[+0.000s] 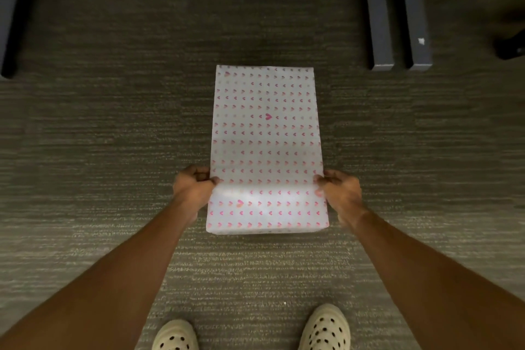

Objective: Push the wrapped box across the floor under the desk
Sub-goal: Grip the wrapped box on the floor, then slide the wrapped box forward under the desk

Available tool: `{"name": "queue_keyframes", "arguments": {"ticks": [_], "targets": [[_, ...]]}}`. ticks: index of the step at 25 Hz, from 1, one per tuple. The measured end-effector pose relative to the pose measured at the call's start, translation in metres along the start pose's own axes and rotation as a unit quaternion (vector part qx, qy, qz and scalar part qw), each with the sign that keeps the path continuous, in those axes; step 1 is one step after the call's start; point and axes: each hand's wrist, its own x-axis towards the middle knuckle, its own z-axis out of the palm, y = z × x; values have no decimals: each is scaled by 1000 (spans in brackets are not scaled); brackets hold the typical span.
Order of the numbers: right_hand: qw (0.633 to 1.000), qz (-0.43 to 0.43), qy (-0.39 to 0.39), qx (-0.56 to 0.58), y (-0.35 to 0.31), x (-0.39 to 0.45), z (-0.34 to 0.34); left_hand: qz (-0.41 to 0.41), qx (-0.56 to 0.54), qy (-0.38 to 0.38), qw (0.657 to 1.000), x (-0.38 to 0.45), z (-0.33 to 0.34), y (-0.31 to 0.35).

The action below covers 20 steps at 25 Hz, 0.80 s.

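Observation:
A long box wrapped in white paper with small pink hearts (267, 133) lies on the grey carpet in the middle of the head view, its length pointing away from me. My left hand (193, 186) grips its near left edge, thumb on the top face. My right hand (339, 190) grips the near right edge the same way. Both hands sit close to the box's near end. The desk top is out of view; only its legs show.
Two dark grey metal desk feet (382, 37) (417, 37) stand on the carpet at the far right. Another dark foot (8, 23) is at the far left. A dark object (510, 45) lies at the right edge. My two beige perforated shoes (326, 329) stand at the bottom.

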Motion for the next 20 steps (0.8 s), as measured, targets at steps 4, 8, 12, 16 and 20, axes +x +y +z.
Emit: {"name": "queue_keyframes", "arguments": {"ticks": [4, 8, 12, 16, 20], "targets": [[1000, -12, -14, 7, -16, -3, -22, 11, -20, -17, 1000, -11, 0, 22], [1000, -24, -8, 4, -42, 1, -48, 26, -40, -27, 999, -22, 7, 58], [998, -53, -22, 0, -72, 7, -73, 42, -50, -49, 997, -28, 15, 97], [998, -61, -5, -2, -114, 16, -77, 70, -65, -88, 992, -12, 13, 138], [997, -77, -12, 2, -151, 17, -79, 123, -66, -130, 982, 4, 3, 172]]}}
